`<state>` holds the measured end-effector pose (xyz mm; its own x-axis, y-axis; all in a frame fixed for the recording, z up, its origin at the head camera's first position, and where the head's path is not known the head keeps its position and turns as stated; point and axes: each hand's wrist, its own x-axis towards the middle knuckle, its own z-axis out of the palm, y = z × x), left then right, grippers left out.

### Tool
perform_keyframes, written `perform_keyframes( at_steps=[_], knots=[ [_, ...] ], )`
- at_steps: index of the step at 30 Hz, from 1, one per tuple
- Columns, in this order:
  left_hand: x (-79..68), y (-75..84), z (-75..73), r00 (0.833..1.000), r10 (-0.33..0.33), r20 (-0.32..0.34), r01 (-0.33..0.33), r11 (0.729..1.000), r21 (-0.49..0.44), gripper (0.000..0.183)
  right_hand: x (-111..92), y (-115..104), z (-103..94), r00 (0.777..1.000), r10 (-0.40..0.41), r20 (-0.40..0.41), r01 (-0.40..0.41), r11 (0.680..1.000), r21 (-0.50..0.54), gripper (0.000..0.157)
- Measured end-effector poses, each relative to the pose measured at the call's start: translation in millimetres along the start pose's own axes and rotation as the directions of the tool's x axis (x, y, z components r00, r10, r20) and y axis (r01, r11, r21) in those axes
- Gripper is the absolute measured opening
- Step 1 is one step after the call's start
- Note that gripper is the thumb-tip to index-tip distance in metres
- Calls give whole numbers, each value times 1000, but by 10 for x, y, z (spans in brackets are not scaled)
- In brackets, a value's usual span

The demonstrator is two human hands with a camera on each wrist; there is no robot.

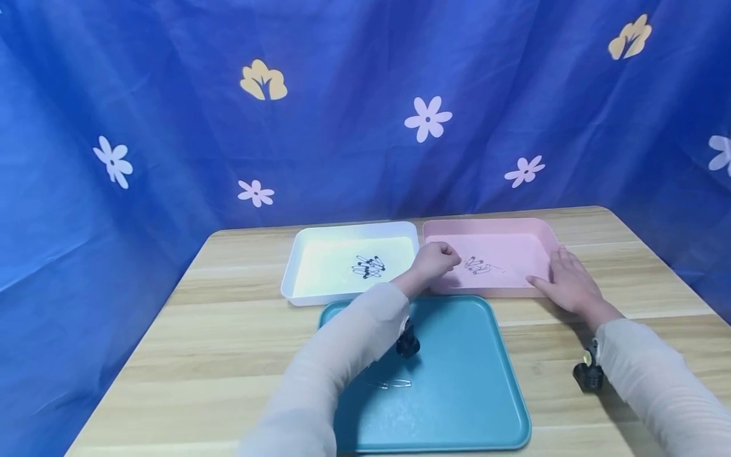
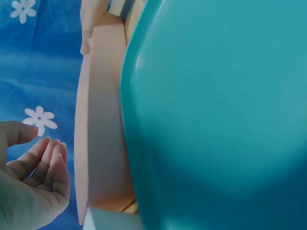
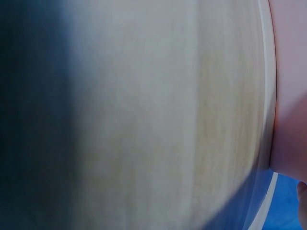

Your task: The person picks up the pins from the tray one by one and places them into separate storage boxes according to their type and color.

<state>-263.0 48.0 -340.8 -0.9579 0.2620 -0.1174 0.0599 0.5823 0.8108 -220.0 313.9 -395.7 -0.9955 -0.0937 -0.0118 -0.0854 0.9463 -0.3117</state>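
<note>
My left hand [image 1: 435, 261] hovers over the left part of the pink tray [image 1: 514, 292]. In the left wrist view the fingers of that hand [image 2: 36, 187] are loosely bent, with a gap to the thumb and nothing visible between them. Just right of it, a small pile of silvery safety pins [image 1: 477, 266] lies in the pink tray. My right hand [image 1: 568, 279] rests on this tray's right rim, fingers extended. Dark-headed safety pins [image 1: 368, 266] lie in the white tray [image 1: 290, 270]. A few silvery pins [image 1: 394, 384] lie on the teal tray [image 1: 457, 406], partly hidden by my left arm.
The teal tray sits nearest me, in front of the white and pink trays, which stand side by side. All are on a wood-grain table [image 1: 188, 355]. A blue flowered curtain [image 1: 342, 114] hangs behind the table and along its sides.
</note>
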Motion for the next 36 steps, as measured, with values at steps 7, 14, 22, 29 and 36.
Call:
perform_keyframes(
  at_steps=[7, 14, 22, 29, 36],
  knots=[
    [-210, -7, -151, 999, -14, 50, 15, 1000, -16, 8, 5, 5, -3, 1000, 2, 6, -2, 1000, -2, 92],
    [-399, -89, -301, 993, -2, 120, 3, 1000, -8, 11, 4, -9, -1, 1000, 10, 16, -10, 1000, 5, 93],
    [-642, -234, -466, 988, 30, 152, -30, 1000, -2, 13, -7, 12, -9, 1000, 5, 12, -5, 1000, -3, 94],
    [-862, -389, -626, 986, 34, 161, -37, 999, 19, 12, 7, 34, -5, 1000, -6, -5, 6, 1000, -6, 93],
    [-1025, -515, -781, 986, 26, 163, -31, 999, 32, 12, 13, 30, 14, 1000, -8, -1, 8, 1000, -11, 93]
  ],
)
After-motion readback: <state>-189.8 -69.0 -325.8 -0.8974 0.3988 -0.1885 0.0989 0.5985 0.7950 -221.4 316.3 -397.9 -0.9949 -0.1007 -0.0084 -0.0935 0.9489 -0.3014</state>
